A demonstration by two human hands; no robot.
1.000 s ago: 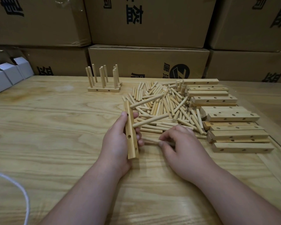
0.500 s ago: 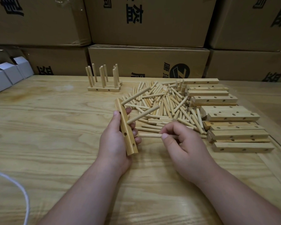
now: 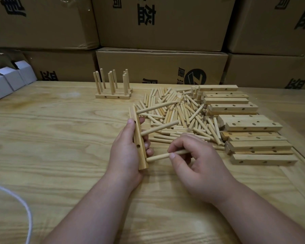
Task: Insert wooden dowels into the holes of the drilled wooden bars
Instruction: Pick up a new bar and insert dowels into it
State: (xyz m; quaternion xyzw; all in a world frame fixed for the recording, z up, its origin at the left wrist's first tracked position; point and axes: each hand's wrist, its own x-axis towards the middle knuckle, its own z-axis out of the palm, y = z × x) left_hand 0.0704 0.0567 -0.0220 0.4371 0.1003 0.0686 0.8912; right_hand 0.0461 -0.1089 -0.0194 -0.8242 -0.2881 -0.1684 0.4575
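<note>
A white cord (image 3: 27, 215) lies close by on the wooden table (image 3: 60, 138). The left hand (image 3: 126, 152) grips a drilled bar (image 3: 139, 138) with two sticks poking out. The right hand (image 3: 195, 161) pinches a dowel (image 3: 158, 157) whose tip touches the bar's low end. Behind lie loose dowels (image 3: 176, 115), stacked bars (image 3: 250, 131) and a finished bar (image 3: 113, 95). Far back, brown boxes (image 3: 162, 67) carry black writing too cut off to read
</note>
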